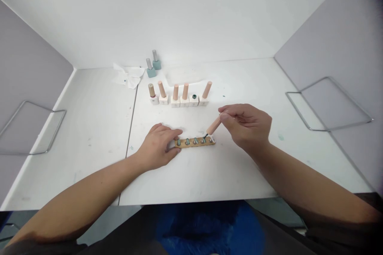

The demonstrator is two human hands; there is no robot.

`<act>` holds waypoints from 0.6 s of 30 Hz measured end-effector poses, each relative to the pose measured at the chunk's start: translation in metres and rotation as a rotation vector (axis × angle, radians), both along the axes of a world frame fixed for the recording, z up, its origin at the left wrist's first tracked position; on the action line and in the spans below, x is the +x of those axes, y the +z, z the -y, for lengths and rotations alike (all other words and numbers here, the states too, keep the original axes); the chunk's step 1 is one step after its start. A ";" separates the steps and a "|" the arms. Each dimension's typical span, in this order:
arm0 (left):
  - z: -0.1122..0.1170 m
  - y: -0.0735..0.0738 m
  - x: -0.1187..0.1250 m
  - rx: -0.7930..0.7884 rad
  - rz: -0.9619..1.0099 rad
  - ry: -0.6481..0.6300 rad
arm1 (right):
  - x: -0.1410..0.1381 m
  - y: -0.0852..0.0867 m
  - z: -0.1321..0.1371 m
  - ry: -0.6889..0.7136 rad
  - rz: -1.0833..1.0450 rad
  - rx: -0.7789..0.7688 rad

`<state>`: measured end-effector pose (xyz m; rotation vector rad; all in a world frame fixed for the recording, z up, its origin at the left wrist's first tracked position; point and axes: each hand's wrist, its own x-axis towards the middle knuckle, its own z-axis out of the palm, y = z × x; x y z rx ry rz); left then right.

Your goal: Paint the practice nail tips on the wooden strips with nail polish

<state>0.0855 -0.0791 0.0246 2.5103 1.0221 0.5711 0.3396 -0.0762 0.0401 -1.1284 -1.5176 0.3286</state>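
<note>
Peach wooden brush handle (213,125) pinched in the fingers of our right hand (245,126); its dark tip reaches a peg (202,141) on the wooden strip (194,142), contact too small to tell. Our left hand (158,147) brackets the strip's end on the worktop (227,175).

Left forearm: your left forearm (80,191) slants in from the lower left, palm side down.
Left hand: your left hand (157,147) lies low, fingers (169,132) extended forward, thumb (175,152) spread below them.
Right forearm: your right forearm (311,187) slants in from the lower right.
Right hand: your right hand (245,125) is raised, turned inward; fingertips (224,113) curl toward the thumb in a pinch.
Hands: apart, facing each other.
</note>
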 end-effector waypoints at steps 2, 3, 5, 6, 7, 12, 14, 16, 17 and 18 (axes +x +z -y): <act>0.000 0.000 0.000 -0.001 0.000 0.001 | 0.001 -0.001 0.000 0.006 0.029 -0.006; 0.000 0.000 0.000 0.001 0.000 0.002 | 0.000 -0.001 0.000 -0.004 0.042 -0.004; 0.000 -0.001 0.000 0.002 0.000 0.000 | -0.002 0.002 0.000 -0.037 0.058 0.004; 0.000 -0.001 0.000 0.003 0.000 -0.001 | -0.004 0.003 0.000 -0.051 0.060 0.009; 0.000 -0.001 0.000 0.004 -0.001 -0.003 | -0.005 0.004 0.000 -0.062 0.058 0.011; 0.000 -0.002 -0.001 0.013 -0.010 0.001 | -0.005 0.004 -0.002 -0.068 0.011 0.061; 0.000 -0.002 -0.001 0.012 -0.014 0.008 | -0.003 0.003 -0.003 -0.069 -0.006 0.097; 0.000 -0.003 -0.001 0.010 -0.014 0.010 | -0.001 0.002 -0.003 -0.060 -0.020 0.111; 0.000 -0.003 -0.001 0.011 -0.014 0.012 | 0.000 0.002 -0.003 -0.055 -0.029 0.117; 0.000 -0.004 -0.001 0.012 -0.013 0.013 | 0.002 0.002 -0.003 -0.049 -0.037 0.121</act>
